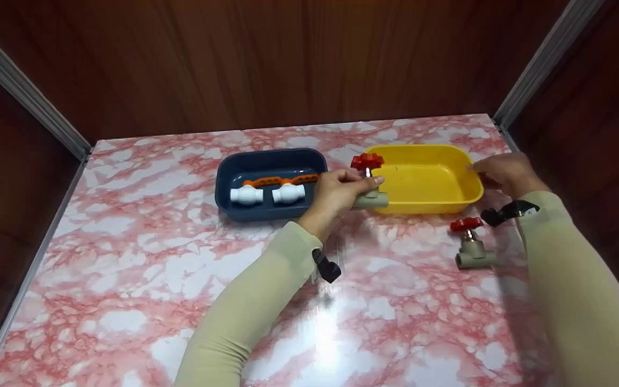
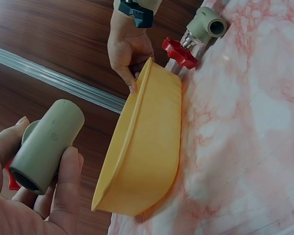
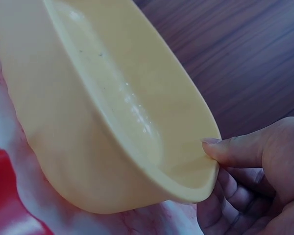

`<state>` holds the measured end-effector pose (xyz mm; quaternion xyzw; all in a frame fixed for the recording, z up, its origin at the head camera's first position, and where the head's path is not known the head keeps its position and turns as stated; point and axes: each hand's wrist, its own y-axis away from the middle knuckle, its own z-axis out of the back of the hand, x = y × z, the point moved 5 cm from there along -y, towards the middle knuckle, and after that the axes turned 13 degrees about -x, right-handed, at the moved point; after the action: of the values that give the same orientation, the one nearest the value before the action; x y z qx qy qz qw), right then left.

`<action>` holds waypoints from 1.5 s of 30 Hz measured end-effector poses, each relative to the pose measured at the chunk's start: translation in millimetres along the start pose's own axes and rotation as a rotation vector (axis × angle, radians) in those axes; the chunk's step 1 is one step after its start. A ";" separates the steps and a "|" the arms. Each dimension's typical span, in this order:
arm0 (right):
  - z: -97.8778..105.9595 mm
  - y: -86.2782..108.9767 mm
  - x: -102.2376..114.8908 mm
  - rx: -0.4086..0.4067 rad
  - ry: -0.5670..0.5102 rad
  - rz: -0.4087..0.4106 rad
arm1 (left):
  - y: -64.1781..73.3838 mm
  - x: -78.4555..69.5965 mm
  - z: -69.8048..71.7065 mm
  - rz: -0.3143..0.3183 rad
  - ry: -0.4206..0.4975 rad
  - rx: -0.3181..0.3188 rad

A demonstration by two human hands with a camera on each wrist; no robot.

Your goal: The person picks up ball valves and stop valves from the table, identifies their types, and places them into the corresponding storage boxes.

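My left hand (image 1: 336, 196) grips a grey-green pipe valve (image 2: 49, 144) with a red handwheel (image 1: 367, 161), held at the left end of a yellow tub (image 1: 422, 207). In the left wrist view the fingers wrap the valve body, and most of the wheel is hidden behind it. At the tub's right end, my right hand (image 1: 508, 173) pinches the rim, thumb on the inside, as the right wrist view shows. The tub has no valve in it. A second valve with a red handwheel (image 1: 473, 252) stands on the table near the right forearm.
Left of the yellow tub sits a dark blue tub (image 1: 269, 215) holding two white ball valves (image 1: 288, 193) with orange handles. The table (image 1: 127, 301) has a red-and-white marbled top. Brown wood-grain panels (image 1: 288, 64) close off the back and sides.
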<state>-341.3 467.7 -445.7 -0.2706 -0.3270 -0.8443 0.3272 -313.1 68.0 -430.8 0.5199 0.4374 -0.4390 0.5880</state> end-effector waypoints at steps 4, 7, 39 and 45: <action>2.1 -0.4 1.8 -0.006 0.004 0.041 | -1.1 -0.2 -3.4 -0.009 -0.003 0.008; 2.6 0.1 2.3 -0.001 -0.001 0.045 | -2.6 0.9 -6.0 0.003 -0.010 0.012; 1.8 1.8 0.3 -0.011 0.033 0.011 | -13.4 -13.8 -40.2 -0.077 -0.078 -0.031; 0.6 0.5 2.8 -0.003 0.033 0.011 | -15.3 -14.2 -44.7 -0.057 -0.072 -0.036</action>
<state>-342.6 466.8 -443.2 -0.2591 -0.3187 -0.8473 0.3367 -333.9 112.3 -424.0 0.4804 0.4385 -0.4662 0.5997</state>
